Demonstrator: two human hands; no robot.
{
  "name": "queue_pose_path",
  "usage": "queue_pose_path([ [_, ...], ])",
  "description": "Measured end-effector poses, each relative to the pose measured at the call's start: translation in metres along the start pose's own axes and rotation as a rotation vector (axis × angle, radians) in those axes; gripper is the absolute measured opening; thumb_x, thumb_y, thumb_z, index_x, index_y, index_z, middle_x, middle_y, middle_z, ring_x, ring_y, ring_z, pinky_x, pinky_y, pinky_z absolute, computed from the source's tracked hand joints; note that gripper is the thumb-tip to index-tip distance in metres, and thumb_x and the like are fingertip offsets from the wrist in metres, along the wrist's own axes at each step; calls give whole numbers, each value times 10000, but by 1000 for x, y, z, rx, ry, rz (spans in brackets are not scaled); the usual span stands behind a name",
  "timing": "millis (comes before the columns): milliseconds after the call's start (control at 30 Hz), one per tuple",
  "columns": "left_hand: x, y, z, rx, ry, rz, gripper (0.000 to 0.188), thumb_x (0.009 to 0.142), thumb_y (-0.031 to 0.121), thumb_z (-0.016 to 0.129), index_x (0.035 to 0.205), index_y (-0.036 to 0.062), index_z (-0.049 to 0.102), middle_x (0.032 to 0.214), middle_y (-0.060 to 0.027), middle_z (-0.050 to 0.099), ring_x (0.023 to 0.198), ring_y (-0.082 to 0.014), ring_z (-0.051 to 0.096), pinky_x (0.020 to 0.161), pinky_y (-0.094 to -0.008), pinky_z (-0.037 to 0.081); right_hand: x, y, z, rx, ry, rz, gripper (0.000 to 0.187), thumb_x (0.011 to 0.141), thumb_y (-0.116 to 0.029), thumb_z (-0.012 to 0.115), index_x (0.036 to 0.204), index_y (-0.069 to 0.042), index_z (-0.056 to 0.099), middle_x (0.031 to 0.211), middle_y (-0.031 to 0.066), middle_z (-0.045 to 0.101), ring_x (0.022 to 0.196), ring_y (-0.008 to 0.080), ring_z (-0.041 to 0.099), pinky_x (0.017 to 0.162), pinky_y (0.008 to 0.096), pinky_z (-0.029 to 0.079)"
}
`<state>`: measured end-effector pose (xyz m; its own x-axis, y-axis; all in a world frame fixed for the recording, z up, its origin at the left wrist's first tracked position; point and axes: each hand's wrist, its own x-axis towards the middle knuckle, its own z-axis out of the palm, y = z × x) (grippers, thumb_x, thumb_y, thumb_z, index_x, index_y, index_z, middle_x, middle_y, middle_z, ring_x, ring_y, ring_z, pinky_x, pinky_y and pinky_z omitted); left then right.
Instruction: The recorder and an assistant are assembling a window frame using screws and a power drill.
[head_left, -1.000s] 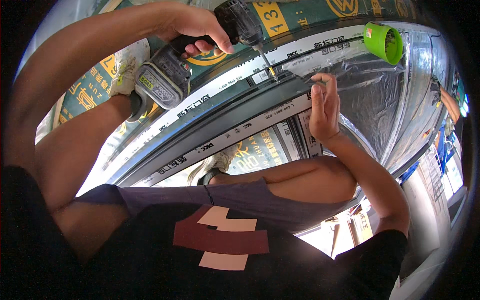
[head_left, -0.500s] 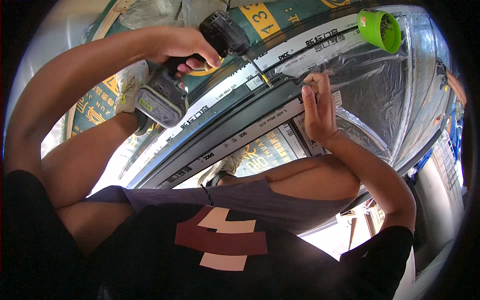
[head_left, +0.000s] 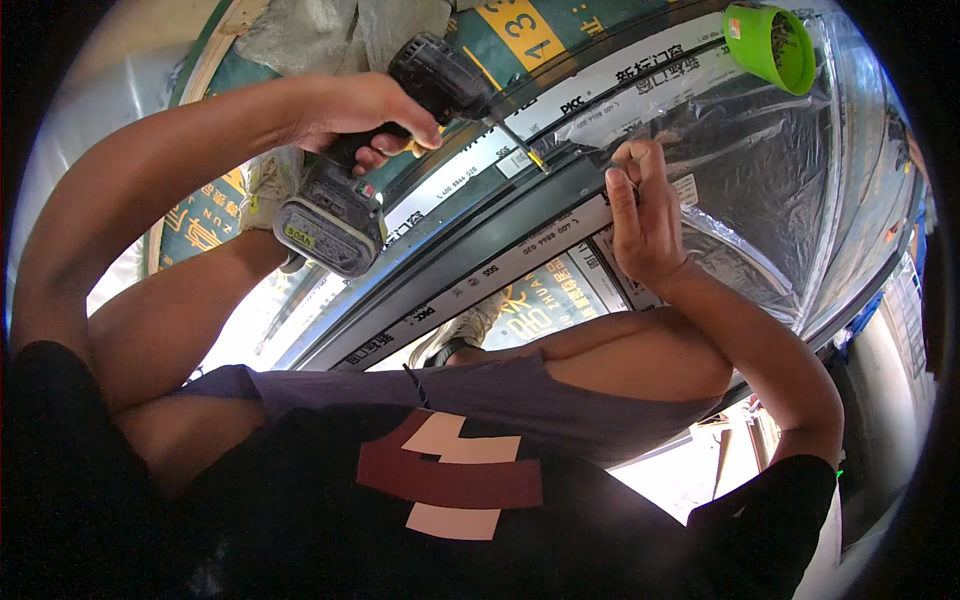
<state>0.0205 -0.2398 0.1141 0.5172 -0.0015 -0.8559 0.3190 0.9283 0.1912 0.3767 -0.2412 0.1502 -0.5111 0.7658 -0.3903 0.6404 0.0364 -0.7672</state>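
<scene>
My left hand [head_left: 365, 125] is closed around the grip of a black cordless drill [head_left: 440, 78]. A long bit [head_left: 522, 145] with a yellow band slants down from it, its tip at the dark grey metal profile [head_left: 480, 225]; I cannot tell whether it touches. The battery pack [head_left: 328, 232] hangs below my left hand. Farther right along the profile is my right hand [head_left: 648, 225], its fingers curled and thumb raised at the profile's edge. A small dark bit shows between thumb and forefinger, too small to name.
A green plastic pot [head_left: 768, 48] with small dark pieces inside stands at the far right, on or beside plastic-wrapped panels [head_left: 760, 190]. White printed film [head_left: 470, 272] covers the frame sides. My bent legs [head_left: 640, 360] lie close to the frame. Grey sheeting [head_left: 310, 40] lies at the back left.
The bit's tip has shifted slightly right and down, and the drill's battery pack has dropped a little. My right hand stays at nearly the same spot. The whole view has tilted slightly.
</scene>
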Motion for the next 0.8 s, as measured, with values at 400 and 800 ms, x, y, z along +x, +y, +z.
queue_pose_path([
  [400, 4, 15, -9, 94, 17, 1, 222, 919, 262, 723, 813, 78, 661, 579, 48, 408, 496, -85, 382, 508, -278, 316, 0, 3, 0, 26, -8, 18, 250, 1067, -268, 571, 1169, -52, 494, 740, 142, 593, 623, 356, 633, 586, 428, 475],
  [800, 2, 16, -6, 97, 56, -45, 205, 925, 260, 708, 902, 57, 692, 592, 54, 407, 507, -90, 384, 514, -286, 335, 3, -4, -1, 7, 7, 4, 214, 1058, -226, 579, 1150, -55, 489, 721, 143, 555, 617, 365, 608, 583, 422, 463],
])
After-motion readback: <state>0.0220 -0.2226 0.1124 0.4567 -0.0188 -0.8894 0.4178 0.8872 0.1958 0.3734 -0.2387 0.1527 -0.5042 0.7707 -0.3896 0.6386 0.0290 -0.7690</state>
